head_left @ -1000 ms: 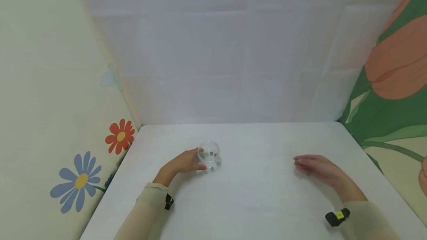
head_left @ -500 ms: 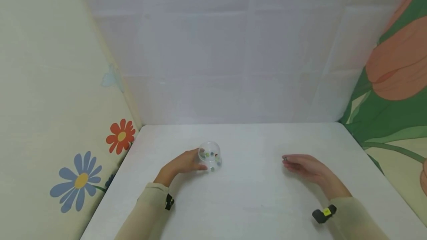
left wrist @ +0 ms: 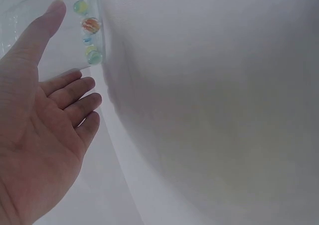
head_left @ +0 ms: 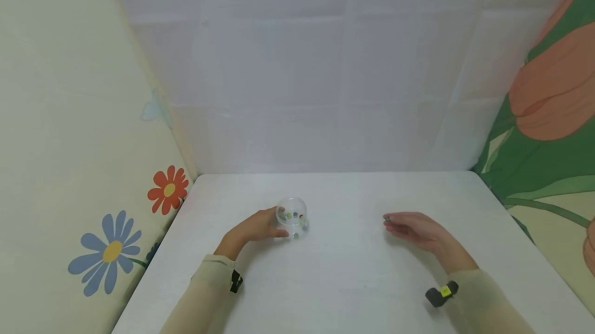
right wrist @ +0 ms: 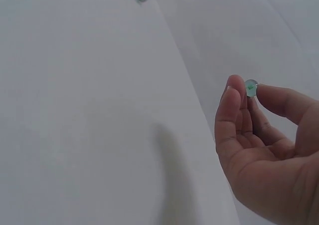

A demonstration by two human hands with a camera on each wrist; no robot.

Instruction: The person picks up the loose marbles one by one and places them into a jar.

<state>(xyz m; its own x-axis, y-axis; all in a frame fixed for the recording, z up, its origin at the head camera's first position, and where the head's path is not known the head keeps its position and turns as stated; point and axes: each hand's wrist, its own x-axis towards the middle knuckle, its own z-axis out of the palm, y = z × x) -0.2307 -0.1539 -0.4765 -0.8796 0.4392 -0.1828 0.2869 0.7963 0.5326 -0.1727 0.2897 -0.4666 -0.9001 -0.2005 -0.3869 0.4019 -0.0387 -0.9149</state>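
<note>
Left forearm (head_left: 200,290) and right forearm (head_left: 485,303), both in pale sleeves, extend forward and angle inward. Hands well apart, roughly level with each other. Left hand (head_left: 257,224): bent inward at the wrist; thumb (left wrist: 42,28) extended and set apart from the four fingers (left wrist: 82,109), which are bent and lie side by side; holding posture, palm visible from the wrist. Right hand (head_left: 413,229): pinch posture, thumb (right wrist: 281,100) opposed to fingertips with a slight gap; remaining fingers curled inward, palm partly visible.
</note>
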